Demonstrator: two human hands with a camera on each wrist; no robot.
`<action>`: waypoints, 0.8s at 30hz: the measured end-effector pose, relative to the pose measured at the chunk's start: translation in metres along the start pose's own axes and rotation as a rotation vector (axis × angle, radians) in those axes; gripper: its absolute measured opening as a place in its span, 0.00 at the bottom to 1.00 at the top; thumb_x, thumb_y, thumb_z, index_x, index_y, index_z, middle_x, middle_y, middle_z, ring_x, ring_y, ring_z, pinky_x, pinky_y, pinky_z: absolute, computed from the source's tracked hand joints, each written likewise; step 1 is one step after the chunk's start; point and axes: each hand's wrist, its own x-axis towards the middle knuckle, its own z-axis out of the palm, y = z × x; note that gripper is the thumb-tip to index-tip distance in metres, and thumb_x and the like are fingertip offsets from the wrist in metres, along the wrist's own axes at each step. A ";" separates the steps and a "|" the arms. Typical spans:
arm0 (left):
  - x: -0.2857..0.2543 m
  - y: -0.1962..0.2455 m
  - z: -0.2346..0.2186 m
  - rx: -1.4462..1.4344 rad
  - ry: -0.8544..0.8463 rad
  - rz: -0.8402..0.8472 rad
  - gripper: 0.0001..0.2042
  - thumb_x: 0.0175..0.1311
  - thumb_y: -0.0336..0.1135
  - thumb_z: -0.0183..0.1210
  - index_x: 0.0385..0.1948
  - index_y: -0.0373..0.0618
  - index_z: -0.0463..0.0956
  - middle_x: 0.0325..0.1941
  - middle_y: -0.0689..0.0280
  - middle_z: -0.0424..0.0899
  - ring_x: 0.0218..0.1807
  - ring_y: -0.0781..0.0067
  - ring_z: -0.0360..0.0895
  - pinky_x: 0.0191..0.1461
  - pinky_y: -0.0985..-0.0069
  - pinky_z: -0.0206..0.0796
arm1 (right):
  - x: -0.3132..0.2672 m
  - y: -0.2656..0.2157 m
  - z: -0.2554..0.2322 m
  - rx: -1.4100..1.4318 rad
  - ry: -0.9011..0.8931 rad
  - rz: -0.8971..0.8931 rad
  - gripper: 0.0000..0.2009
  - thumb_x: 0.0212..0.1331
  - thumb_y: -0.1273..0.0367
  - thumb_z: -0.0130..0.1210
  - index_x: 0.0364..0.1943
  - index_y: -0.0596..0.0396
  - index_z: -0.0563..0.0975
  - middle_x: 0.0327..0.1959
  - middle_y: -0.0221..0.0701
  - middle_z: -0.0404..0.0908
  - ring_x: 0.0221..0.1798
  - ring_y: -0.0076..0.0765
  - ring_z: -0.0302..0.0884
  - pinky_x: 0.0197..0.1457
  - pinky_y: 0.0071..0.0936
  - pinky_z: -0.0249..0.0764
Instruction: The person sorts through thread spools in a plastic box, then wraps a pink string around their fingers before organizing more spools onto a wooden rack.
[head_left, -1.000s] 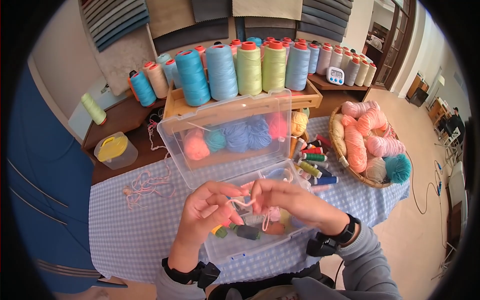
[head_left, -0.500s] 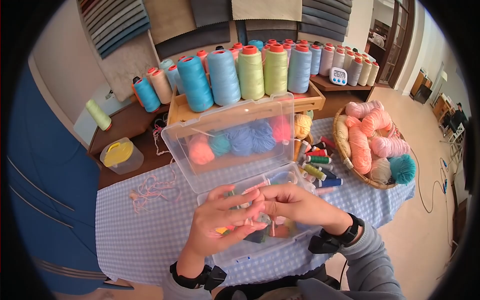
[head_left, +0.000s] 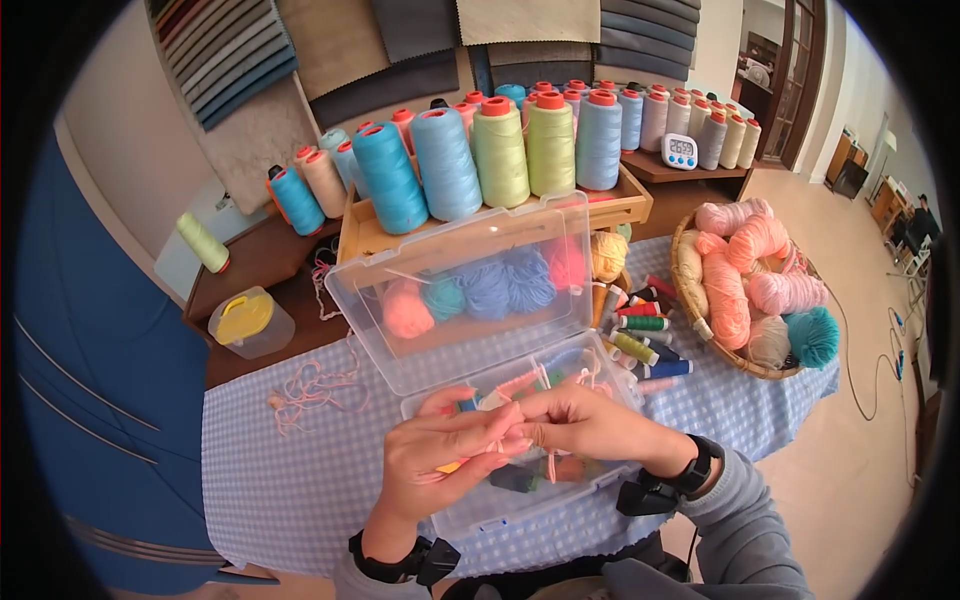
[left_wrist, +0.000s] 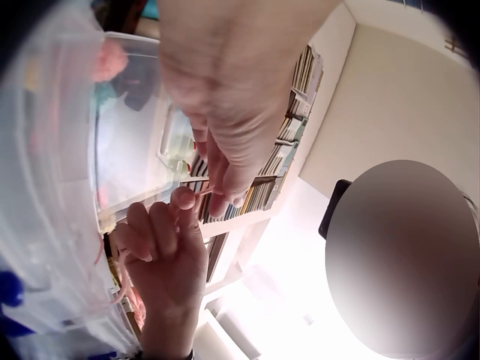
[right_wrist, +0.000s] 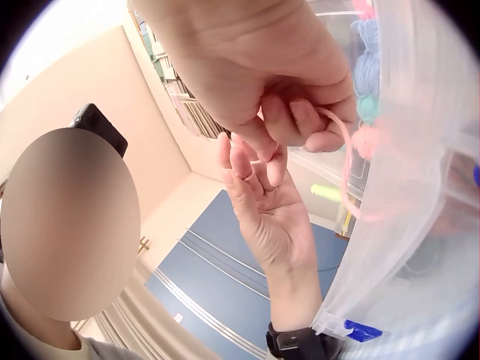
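Over the open clear plastic box [head_left: 462, 517], my two hands meet at the fingertips. My left hand [head_left: 440, 452] pinches a pink yarn strand between thumb and fingers, its palm side turned toward the right. Close against it, my right hand [head_left: 600, 428] also pinches the strand, with its other fingers curled in. From the right fingers the pink yarn [right_wrist: 346, 172] hangs down toward the box. A short length of it spans the fingertips in the left wrist view. Inside the box, partly hidden by my hands, lie a dark spool [head_left: 512, 478] and more yarn.
The box's raised lid [head_left: 360, 318] stands behind, with yarn balls [head_left: 485, 285] showing through it. Several small spools [head_left: 640, 345] and a basket [head_left: 708, 333] of yarn are at the right. Loose pink yarn [head_left: 310, 392] lies left on the checked cloth. Tall thread cones [head_left: 450, 165] line the back.
My hands were slightly apart with a curved bit of yarn between them; the fingertips have come together. The left fingers have folded in toward the right hand. The head view has shifted slightly.
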 end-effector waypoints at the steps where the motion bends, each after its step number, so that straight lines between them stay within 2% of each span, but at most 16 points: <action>1: 0.000 0.000 0.001 0.003 -0.003 0.000 0.17 0.43 0.23 0.63 0.39 0.44 0.79 0.35 0.64 0.83 0.38 0.74 0.80 0.52 0.72 0.62 | 0.000 0.003 0.001 0.000 -0.005 -0.036 0.09 0.63 0.67 0.45 0.37 0.58 0.75 0.28 0.22 0.72 0.33 0.13 0.65 0.37 0.15 0.63; 3: -0.002 -0.002 0.004 -0.130 0.036 -0.071 0.18 0.44 0.21 0.62 0.41 0.41 0.77 0.32 0.63 0.83 0.39 0.69 0.80 0.51 0.72 0.66 | 0.000 0.006 0.000 -0.002 0.003 -0.004 0.09 0.63 0.67 0.45 0.37 0.58 0.74 0.28 0.21 0.71 0.33 0.13 0.65 0.37 0.15 0.63; 5: -0.003 -0.004 0.003 -0.128 0.032 -0.053 0.18 0.44 0.21 0.62 0.41 0.40 0.77 0.32 0.62 0.83 0.40 0.67 0.80 0.51 0.72 0.67 | -0.001 0.005 -0.001 -0.006 0.013 0.029 0.09 0.63 0.67 0.45 0.37 0.58 0.74 0.28 0.21 0.71 0.33 0.13 0.64 0.36 0.15 0.62; 8: -0.006 -0.005 0.003 -0.126 0.058 -0.052 0.17 0.45 0.20 0.61 0.42 0.39 0.77 0.33 0.60 0.83 0.41 0.65 0.79 0.50 0.71 0.69 | -0.003 -0.004 0.001 -0.025 0.065 -0.002 0.09 0.63 0.68 0.44 0.35 0.59 0.73 0.27 0.21 0.69 0.31 0.13 0.62 0.35 0.14 0.62; 13: -0.009 -0.006 0.004 -0.193 0.143 -0.115 0.17 0.46 0.20 0.61 0.42 0.38 0.77 0.34 0.57 0.82 0.41 0.63 0.79 0.50 0.69 0.68 | -0.004 -0.003 0.007 -0.098 0.117 -0.155 0.08 0.64 0.69 0.43 0.33 0.59 0.72 0.27 0.21 0.70 0.30 0.15 0.63 0.34 0.16 0.61; 14: -0.009 -0.008 0.004 -0.198 0.149 -0.090 0.16 0.48 0.23 0.61 0.42 0.39 0.76 0.36 0.56 0.81 0.42 0.64 0.79 0.50 0.68 0.69 | -0.005 -0.004 0.007 -0.098 0.116 -0.157 0.08 0.64 0.69 0.43 0.33 0.59 0.72 0.27 0.21 0.70 0.30 0.15 0.63 0.34 0.16 0.61; 16: -0.009 -0.011 0.004 -0.203 0.153 -0.065 0.15 0.49 0.25 0.61 0.42 0.39 0.76 0.38 0.54 0.81 0.43 0.65 0.79 0.50 0.68 0.69 | -0.006 -0.006 0.008 -0.115 0.076 0.046 0.08 0.63 0.70 0.43 0.33 0.58 0.72 0.27 0.23 0.71 0.29 0.19 0.66 0.33 0.20 0.64; 17: -0.009 -0.013 0.004 -0.168 0.148 -0.017 0.16 0.51 0.27 0.61 0.44 0.41 0.75 0.36 0.55 0.82 0.42 0.66 0.79 0.49 0.68 0.69 | -0.006 -0.006 0.008 -0.115 0.076 0.045 0.08 0.63 0.70 0.43 0.33 0.58 0.72 0.27 0.23 0.71 0.29 0.19 0.66 0.33 0.20 0.64; 19: -0.008 -0.012 0.004 -0.133 0.144 0.030 0.17 0.52 0.28 0.60 0.46 0.42 0.74 0.33 0.56 0.82 0.42 0.66 0.79 0.49 0.69 0.69 | -0.005 -0.005 0.011 -0.197 0.062 -0.050 0.06 0.61 0.71 0.45 0.33 0.58 0.73 0.25 0.30 0.74 0.26 0.28 0.71 0.32 0.25 0.67; 20: -0.008 -0.009 0.003 -0.152 0.138 0.010 0.19 0.50 0.24 0.60 0.47 0.42 0.74 0.34 0.56 0.82 0.39 0.66 0.80 0.48 0.69 0.70 | -0.004 -0.003 0.013 -0.197 0.061 -0.050 0.06 0.61 0.71 0.45 0.33 0.58 0.73 0.25 0.30 0.74 0.26 0.28 0.71 0.32 0.25 0.67; 22: -0.008 -0.007 0.004 -0.171 0.132 -0.010 0.21 0.48 0.20 0.60 0.47 0.43 0.74 0.35 0.56 0.82 0.37 0.66 0.81 0.46 0.69 0.70 | -0.003 0.001 0.018 -0.296 0.138 -0.225 0.05 0.57 0.72 0.48 0.33 0.58 0.74 0.25 0.37 0.76 0.26 0.40 0.74 0.32 0.30 0.68; 24: -0.010 -0.009 0.006 -0.247 0.121 -0.006 0.23 0.49 0.21 0.59 0.51 0.44 0.71 0.33 0.56 0.82 0.35 0.67 0.81 0.42 0.72 0.71 | -0.002 0.000 0.019 -0.355 0.135 -0.258 0.04 0.56 0.73 0.49 0.33 0.58 0.74 0.25 0.39 0.76 0.28 0.43 0.74 0.32 0.31 0.68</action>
